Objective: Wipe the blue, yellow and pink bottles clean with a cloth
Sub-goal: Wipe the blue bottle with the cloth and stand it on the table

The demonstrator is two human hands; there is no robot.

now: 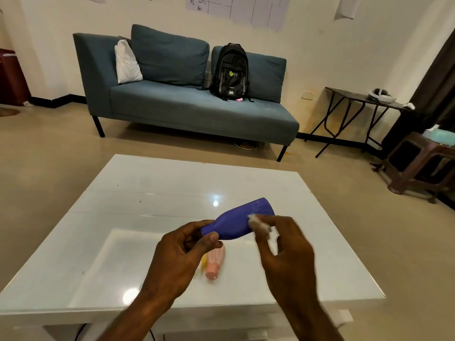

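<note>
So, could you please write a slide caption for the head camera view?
Left hand holds the blue bottle while right hand wipes it with a cloth.

Home living room: sofa (pixel 187 94), backpack (pixel 230 71), white coffee table (pixel 147 193).

Around the pink bottle (pixel 215 263) the white worktop (pixel 152 193) lies bare on its far, left and right sides. The yellow bottle (pixel 203 263) lies just left of it, touching or nearly. Directly above it, both hands and the blue bottle (pixel 237 222) block access from overhead.
</note>
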